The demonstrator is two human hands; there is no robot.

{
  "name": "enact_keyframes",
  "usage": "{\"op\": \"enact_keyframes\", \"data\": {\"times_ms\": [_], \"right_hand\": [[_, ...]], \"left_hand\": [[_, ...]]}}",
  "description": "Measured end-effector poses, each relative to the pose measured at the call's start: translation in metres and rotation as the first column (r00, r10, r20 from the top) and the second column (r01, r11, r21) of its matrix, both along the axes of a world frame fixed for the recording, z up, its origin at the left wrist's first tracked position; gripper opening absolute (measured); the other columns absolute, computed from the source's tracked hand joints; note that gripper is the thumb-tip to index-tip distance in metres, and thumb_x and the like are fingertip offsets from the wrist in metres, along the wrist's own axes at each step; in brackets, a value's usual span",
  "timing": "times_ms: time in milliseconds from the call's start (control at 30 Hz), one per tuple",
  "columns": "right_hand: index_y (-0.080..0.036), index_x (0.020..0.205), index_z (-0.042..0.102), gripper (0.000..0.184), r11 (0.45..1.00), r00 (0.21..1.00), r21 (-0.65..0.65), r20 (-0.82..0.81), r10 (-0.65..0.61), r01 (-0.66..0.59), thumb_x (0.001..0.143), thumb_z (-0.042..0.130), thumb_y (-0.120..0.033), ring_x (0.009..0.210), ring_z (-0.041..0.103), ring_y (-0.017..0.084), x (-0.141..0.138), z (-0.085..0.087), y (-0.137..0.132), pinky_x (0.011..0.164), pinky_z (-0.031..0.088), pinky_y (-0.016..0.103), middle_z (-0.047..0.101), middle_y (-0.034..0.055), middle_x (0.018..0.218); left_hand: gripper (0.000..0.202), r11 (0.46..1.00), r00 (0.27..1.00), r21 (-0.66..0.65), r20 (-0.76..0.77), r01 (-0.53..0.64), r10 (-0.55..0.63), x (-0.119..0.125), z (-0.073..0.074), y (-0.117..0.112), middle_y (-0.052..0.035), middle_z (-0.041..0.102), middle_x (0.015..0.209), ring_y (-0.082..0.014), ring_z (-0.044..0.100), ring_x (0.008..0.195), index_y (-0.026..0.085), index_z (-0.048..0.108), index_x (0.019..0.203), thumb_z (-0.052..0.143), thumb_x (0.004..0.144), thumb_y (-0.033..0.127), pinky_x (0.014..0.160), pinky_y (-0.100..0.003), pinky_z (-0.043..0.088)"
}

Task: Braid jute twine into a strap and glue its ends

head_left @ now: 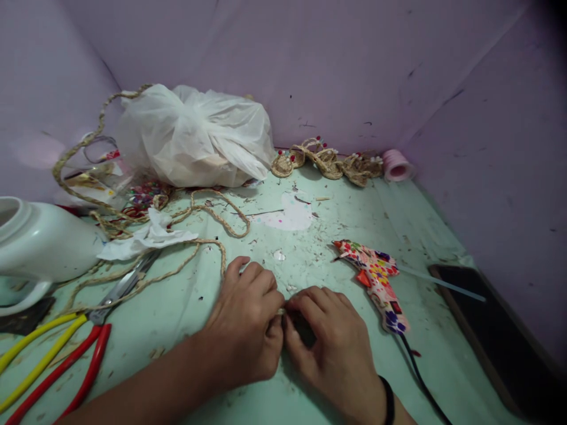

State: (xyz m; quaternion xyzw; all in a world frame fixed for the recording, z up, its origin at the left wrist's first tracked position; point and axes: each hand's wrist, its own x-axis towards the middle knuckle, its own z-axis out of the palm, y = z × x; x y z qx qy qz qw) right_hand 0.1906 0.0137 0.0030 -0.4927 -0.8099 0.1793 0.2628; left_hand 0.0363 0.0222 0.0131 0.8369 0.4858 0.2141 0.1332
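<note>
A straw-coloured braided cord [222,260] runs across the table into my left hand [250,321], whose fingers are curled closed around it. My right hand [334,336], with a dark band at the wrist, meets the left at the fingertips. Its thumb and forefinger pinch a small pale bit of the cord that shows between the two hands. Most of what lies inside the fingers is hidden. To the right of my right hand lies a flower-patterned glue gun [376,280] with a clear glue stick [452,286] sticking out of its back.
Pliers or cutters with red handles [91,369] and others with yellow handles [48,354] lie at left, near a white jug [48,239] on its side. Behind are a white plastic bag [199,136], small woven sandals [328,162] and a pink spool [396,165]. A phone [487,330] lies right.
</note>
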Motion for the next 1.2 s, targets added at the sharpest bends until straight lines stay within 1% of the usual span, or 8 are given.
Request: {"op": "enact_keyframes", "data": {"times_ms": [67,200,333,433,533,700,1000,1200], "right_hand": [[-0.018,0.076,0.059,0.008,1.0,1.0,-0.007,-0.009,-0.005,0.005,0.074,0.052,-0.016,0.069,0.05,0.021,0.0,0.001,0.0,0.063,0.033,0.035,0.057,0.0039,0.072],[-0.019,0.078,0.058,0.007,1.0,0.999,0.001,-0.034,-0.025,0.025,0.072,0.055,-0.016,0.068,0.051,0.02,0.001,0.0,0.0,0.062,0.035,0.035,0.058,0.0026,0.071],[-0.015,0.11,0.052,0.037,0.997,0.997,0.042,-0.052,-0.064,0.066,0.074,0.057,-0.019,0.068,0.053,0.02,0.002,-0.004,-0.002,0.063,0.04,0.035,0.06,0.0035,0.076],[-0.012,0.124,0.042,0.051,0.998,1.0,0.057,0.016,-0.013,0.012,0.075,0.056,-0.019,0.07,0.053,0.021,0.005,-0.004,-0.003,0.064,0.042,0.036,0.061,0.0057,0.08],[-0.013,0.114,0.05,0.04,0.995,0.999,0.093,0.032,0.025,-0.028,0.076,0.057,-0.019,0.075,0.054,0.022,0.009,-0.002,-0.003,0.066,0.043,0.037,0.061,0.0074,0.083],[-0.019,0.082,0.061,0.007,0.997,1.0,0.081,-0.023,0.018,-0.016,0.077,0.057,-0.017,0.071,0.052,0.02,0.016,-0.001,-0.003,0.063,0.041,0.035,0.06,0.0051,0.077],[-0.018,0.079,0.064,0.007,0.999,1.0,0.039,0.001,-0.023,0.023,0.075,0.058,-0.017,0.067,0.053,0.02,0.026,0.006,-0.003,0.06,0.04,0.034,0.062,0.0056,0.074],[-0.016,0.072,0.065,0.008,0.995,0.997,0.094,-0.062,-0.035,0.04,0.075,0.057,-0.014,0.06,0.052,0.018,0.022,0.004,-0.005,0.056,0.04,0.031,0.06,0.0048,0.064]], "left_hand": [[0.008,0.998,1.0,-0.062,0.01,0.016,-0.016,-0.005,0.003,0.002,-0.0045,0.053,0.075,-0.0212,0.046,0.078,0.017,0.059,0.071,0.054,0.065,0.016,0.089,-0.049,0.031],[0.035,0.987,1.0,-0.164,0.009,0.004,-0.003,-0.021,0.011,0.005,-0.0035,0.057,0.088,-0.021,0.049,0.088,0.019,0.058,0.1,0.059,0.065,0.014,0.093,-0.046,0.029],[0.033,0.981,0.999,-0.19,0.005,-0.037,0.039,-0.029,0.012,0.001,-0.0019,0.057,0.089,-0.0203,0.049,0.089,0.02,0.057,0.097,0.061,0.065,0.014,0.097,-0.046,0.026],[0.019,0.982,0.999,-0.186,0.017,-0.036,0.04,-0.025,0.007,-0.003,-0.0023,0.057,0.084,-0.0205,0.049,0.086,0.02,0.059,0.087,0.059,0.068,0.017,0.098,-0.048,0.025],[0.007,0.985,0.999,-0.166,0.016,-0.045,0.048,-0.021,0.002,-0.004,-0.0027,0.056,0.079,-0.02,0.049,0.081,0.019,0.059,0.075,0.057,0.069,0.017,0.097,-0.05,0.024],[0.007,0.999,1.0,-0.049,-0.003,-0.014,0.014,-0.02,0.001,-0.004,-0.003,0.054,0.072,-0.0194,0.048,0.076,0.019,0.061,0.071,0.055,0.069,0.016,0.097,-0.052,0.025],[0.014,0.995,0.998,0.081,0.033,0.053,-0.056,-0.021,-0.001,-0.003,-0.0027,0.054,0.065,-0.0175,0.047,0.069,0.017,0.062,0.069,0.05,0.072,0.01,0.095,-0.053,0.029],[0.013,0.988,0.999,0.146,0.002,0.05,-0.051,-0.018,-0.002,-0.006,-0.0025,0.056,0.063,-0.0164,0.047,0.067,0.016,0.061,0.067,0.052,0.069,0.008,0.096,-0.053,0.029]]}}
